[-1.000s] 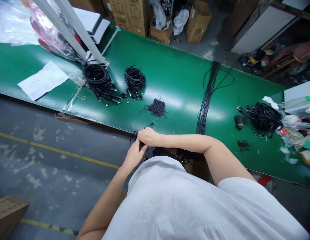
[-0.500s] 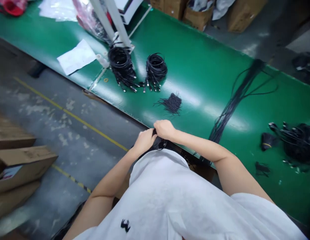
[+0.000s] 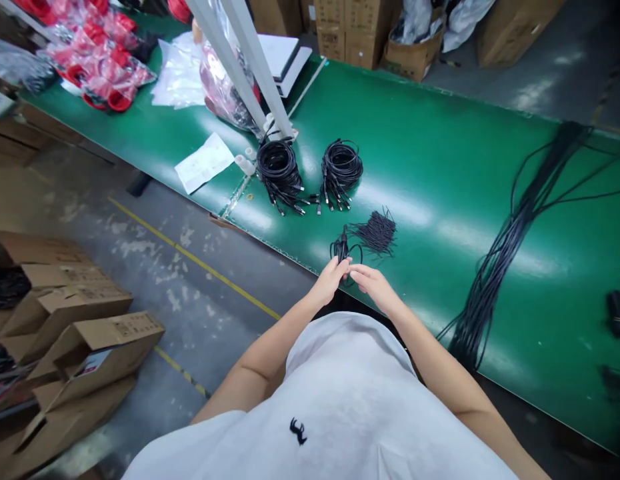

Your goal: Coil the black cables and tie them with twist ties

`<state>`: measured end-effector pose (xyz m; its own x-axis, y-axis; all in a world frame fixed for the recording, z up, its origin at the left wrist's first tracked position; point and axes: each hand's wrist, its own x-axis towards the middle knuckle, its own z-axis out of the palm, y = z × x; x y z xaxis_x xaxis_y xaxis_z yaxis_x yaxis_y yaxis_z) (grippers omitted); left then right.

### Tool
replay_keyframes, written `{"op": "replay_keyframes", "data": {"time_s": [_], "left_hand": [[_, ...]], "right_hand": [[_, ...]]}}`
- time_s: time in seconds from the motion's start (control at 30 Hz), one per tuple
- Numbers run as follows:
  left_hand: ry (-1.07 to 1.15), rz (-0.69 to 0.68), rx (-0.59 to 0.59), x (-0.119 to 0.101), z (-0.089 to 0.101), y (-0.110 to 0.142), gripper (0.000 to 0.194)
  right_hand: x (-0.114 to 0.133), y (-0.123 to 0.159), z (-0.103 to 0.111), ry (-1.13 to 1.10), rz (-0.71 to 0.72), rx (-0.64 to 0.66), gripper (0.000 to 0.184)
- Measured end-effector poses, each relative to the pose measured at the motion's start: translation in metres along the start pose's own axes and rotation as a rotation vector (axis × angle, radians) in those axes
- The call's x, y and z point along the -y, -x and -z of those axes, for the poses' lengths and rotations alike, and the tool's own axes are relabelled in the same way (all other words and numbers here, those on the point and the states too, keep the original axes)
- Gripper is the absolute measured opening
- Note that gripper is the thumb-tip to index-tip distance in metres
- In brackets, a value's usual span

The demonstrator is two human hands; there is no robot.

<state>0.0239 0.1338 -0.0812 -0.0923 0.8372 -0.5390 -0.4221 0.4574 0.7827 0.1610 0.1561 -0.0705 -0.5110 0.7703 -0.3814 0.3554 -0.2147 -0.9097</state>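
Note:
My left hand [image 3: 330, 281] is closed around a looped black cable [image 3: 343, 250] at the near edge of the green table. Loops of that cable stick out on both sides of the fingers. Against the left fingertips rests my right hand [image 3: 374, 285], its fingers bent and pressed together; what they pinch, if anything, is hidden. Just beyond the hands lies a pile of short black ties [image 3: 378, 232]. Two stacks of coiled black cables, a left stack [image 3: 277, 163] and a right stack [image 3: 341, 167], sit farther back with their metal plugs toward me.
A long bundle of straight black cables [image 3: 510, 247] crosses the table [image 3: 430, 173] on the right. White posts [image 3: 250, 63] rise behind the coils. A paper sheet [image 3: 205, 163] and red bagged items [image 3: 105, 60] lie left. Cardboard boxes [image 3: 100, 353] stand on the floor.
My hands have come up from below the table edge to above it, and the looped cable now shows in the left hand. The view has shifted, bringing more of the left side in.

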Motion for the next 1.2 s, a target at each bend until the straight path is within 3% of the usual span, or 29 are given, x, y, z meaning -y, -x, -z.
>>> {"op": "replay_keyframes", "data": {"time_s": [0.1, 0.23, 0.33, 0.4, 0.5, 0.6, 0.7, 0.77, 0.83, 0.97, 1.03, 1.13, 1.2], "left_hand": [[0.027, -0.002, 0.13, -0.032, -0.006, -0.03, 0.019], [0.176, -0.008, 0.257, -0.087, -0.024, -0.091, 0.021], [0.279, -0.066, 0.276, -0.133, -0.033, -0.16, 0.031], [0.295, -0.097, 0.26, -0.157, -0.032, -0.213, 0.037], [0.062, -0.166, 0.084, -0.173, -0.019, -0.281, 0.037], [-0.478, -0.377, -0.199, -0.16, -0.002, -0.312, 0.027], [-1.063, -0.633, -0.303, -0.135, 0.008, -0.314, 0.054], [-1.306, -0.662, -0.315, -0.126, 0.011, -0.314, 0.061], [-1.408, -0.612, -0.274, -0.129, 0.014, -0.318, 0.061], [-1.341, -0.657, -0.12, -0.152, 0.034, -0.311, 0.055], [-1.236, -0.788, -0.16, -0.155, 0.047, -0.292, 0.054], [-1.068, -0.881, -0.144, -0.133, 0.064, -0.245, 0.044], [-0.959, -0.853, -0.017, -0.102, 0.074, -0.201, 0.029]], "right_hand": [[-0.011, 0.012, 0.023, -0.237, -0.113, -0.1, 0.043], [-0.046, 0.037, 0.042, -0.339, -0.292, -0.507, 0.047], [-0.079, 0.059, 0.033, -0.482, -0.425, -0.746, 0.05], [-0.097, 0.072, 0.014, -0.559, -0.514, -0.816, 0.053], [-0.113, 0.086, -0.025, -0.604, -0.643, -0.82, 0.057], [-0.119, 0.093, -0.064, -0.547, -0.717, -0.719, 0.057], [-0.122, 0.092, -0.088, -0.419, -0.723, -0.59, 0.054], [-0.125, 0.086, -0.095, -0.331, -0.69, -0.534, 0.05], [-0.127, 0.079, -0.096, -0.218, -0.633, -0.511, 0.044], [-0.132, 0.07, -0.097, -0.027, -0.645, -0.468, 0.027], [-0.144, 0.077, -0.099, -0.069, -0.774, -0.495, 0.021], [-0.181, 0.107, -0.096, -0.148, -1.031, -0.583, 0.017], [-0.211, 0.132, -0.084, -0.172, -1.159, -0.647, 0.026]]}}
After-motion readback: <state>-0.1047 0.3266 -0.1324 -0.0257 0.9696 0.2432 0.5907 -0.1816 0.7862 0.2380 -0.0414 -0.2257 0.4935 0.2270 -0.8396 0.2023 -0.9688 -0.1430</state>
